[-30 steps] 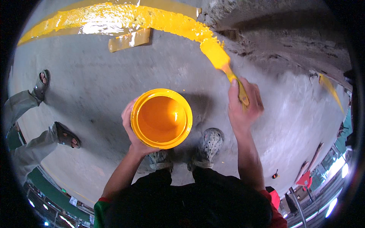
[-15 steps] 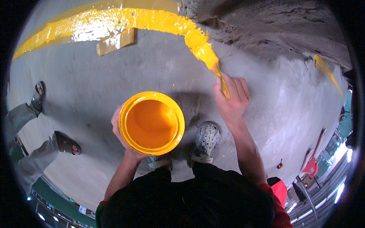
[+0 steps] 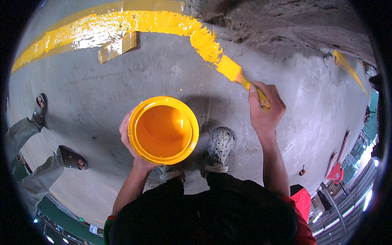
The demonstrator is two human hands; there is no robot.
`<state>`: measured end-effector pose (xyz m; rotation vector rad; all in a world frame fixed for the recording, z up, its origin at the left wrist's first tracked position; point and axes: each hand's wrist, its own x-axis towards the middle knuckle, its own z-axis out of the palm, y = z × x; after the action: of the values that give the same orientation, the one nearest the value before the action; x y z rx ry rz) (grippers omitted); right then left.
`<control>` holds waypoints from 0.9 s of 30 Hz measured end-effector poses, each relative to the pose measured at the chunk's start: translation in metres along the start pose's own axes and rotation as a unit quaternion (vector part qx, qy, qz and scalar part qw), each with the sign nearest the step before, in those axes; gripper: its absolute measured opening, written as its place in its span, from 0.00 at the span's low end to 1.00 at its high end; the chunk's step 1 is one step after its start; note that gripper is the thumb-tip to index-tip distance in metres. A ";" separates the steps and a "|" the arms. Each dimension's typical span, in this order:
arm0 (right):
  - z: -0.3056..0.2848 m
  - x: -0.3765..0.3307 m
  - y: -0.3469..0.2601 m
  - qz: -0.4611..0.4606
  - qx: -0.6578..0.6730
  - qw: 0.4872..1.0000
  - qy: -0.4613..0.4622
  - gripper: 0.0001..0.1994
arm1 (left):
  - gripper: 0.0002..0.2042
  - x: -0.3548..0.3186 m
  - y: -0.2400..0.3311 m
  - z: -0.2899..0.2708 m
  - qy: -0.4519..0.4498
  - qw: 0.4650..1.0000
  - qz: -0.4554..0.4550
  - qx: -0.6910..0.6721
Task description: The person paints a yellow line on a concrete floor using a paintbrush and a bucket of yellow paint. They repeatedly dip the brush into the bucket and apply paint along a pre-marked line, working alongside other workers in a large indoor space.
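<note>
Right hand (image 3: 265,112) extended, gripping brush (image 3: 234,73)

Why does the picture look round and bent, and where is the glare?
Head view: a fisheye lens bends the floor and leaves black corners; glare shines off the wet yellow stripe and the paint in the bucket; the bucket casts a soft shadow; the brush in the right hand looks sharp.

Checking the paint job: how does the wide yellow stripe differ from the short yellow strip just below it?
The stripe is long, curved and glossy wet, with a ragged end at the brush. The strip is short, straight-edged, duller and lies apart from the brush. Both are yellow and lie on the concrete floor.
</note>
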<state>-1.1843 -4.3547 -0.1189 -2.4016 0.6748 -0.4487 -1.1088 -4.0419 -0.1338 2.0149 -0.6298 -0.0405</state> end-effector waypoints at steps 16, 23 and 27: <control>-0.093 0.010 -0.069 -0.153 0.153 0.963 -0.160 0.12 | 0.54 0.053 -0.008 0.048 -0.058 0.988 0.125 -0.076; -0.027 0.016 -0.087 -0.229 0.054 0.940 -0.248 0.13 | 0.54 0.062 -0.010 0.063 -0.086 0.979 0.161 -0.086; -0.047 0.012 -0.065 -0.039 0.175 0.970 -0.163 0.09 | 0.55 0.063 -0.014 0.064 -0.090 0.986 0.122 -0.077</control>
<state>-1.1729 -4.3382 -0.0407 -2.1010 0.3238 -0.1777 -1.0665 -4.1162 -0.1641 1.7851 -0.9546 -0.1221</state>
